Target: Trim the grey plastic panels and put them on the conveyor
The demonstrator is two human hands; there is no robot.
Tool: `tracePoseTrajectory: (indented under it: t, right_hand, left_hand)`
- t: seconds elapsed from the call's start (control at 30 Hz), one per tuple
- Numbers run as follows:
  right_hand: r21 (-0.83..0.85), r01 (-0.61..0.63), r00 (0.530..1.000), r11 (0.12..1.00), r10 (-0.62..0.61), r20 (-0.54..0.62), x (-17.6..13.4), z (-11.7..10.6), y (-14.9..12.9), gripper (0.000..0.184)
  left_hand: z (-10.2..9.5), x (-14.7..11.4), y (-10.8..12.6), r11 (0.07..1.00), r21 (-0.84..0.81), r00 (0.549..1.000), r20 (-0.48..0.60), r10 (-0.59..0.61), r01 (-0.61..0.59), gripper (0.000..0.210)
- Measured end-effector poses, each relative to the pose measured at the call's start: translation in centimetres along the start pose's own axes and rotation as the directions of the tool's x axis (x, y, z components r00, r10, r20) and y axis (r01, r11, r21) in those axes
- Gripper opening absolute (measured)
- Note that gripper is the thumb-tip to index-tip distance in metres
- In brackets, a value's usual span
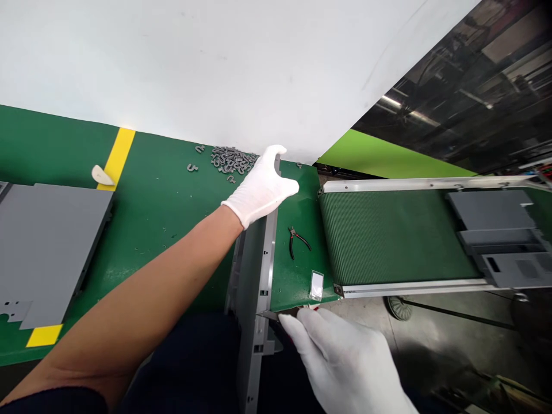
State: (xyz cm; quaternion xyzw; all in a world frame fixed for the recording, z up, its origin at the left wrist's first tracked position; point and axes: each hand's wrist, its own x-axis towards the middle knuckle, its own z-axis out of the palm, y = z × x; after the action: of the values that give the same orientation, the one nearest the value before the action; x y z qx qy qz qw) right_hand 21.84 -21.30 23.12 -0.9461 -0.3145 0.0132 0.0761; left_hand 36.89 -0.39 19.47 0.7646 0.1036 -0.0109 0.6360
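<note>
A grey plastic panel [268, 253] stands on its edge across the green table, its near end reaching past the table's front. My left hand [263, 187], in a white glove, grips the far end of this panel, thumb and fingers curved round it. Gloved in white too, my right hand [340, 351] is closed around a knife [269, 315], mostly hidden by the fingers. Its pointed blade meets the panel's edge near the notches. Black-handled nippers [298, 241] lie just right of the panel. Beside my left hand is a pile of small grey hook-shaped parts [233, 159].
A flat grey panel [52, 230] lies at the left, near a yellow tape strip [118, 152] and a small white piece [102, 175]. To the right runs a conveyor belt [392, 238] carrying another grey housing [495, 230]. A white wall [207, 69] bounds the back. A small clear packet [316, 286] lies near the front.
</note>
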Motion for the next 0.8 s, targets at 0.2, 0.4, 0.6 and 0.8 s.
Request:
tracePoseTrajectory:
  t: [0.2,0.4,0.6,0.8]
  right_hand:
    - [-0.089,0.024,0.999,0.996,-0.027,-0.025,0.05,-0.22,-0.13,0.046]
    - [-0.191,0.065,0.996,0.979,-0.075,-0.042,-0.24,-0.10,-0.11,0.047]
    - [-0.265,0.079,0.996,0.961,-0.087,-0.019,-0.28,-0.17,-0.38,0.048]
    - [-0.316,0.117,0.992,0.942,-0.126,-0.009,-0.39,-0.12,-0.39,0.047]
  left_hand:
    - [0.15,0.05,-0.02,1.000,-0.005,1.000,0.009,-0.011,0.011,0.076]
    - [0.34,0.14,-0.12,1.000,0.002,1.000,-0.002,0.011,-0.011,0.075]
    - [0.48,0.17,-0.22,1.000,0.026,1.000,-0.009,0.013,-0.013,0.075]
    - [0.46,0.16,-0.19,1.000,0.020,1.000,0.003,0.004,-0.004,0.076]
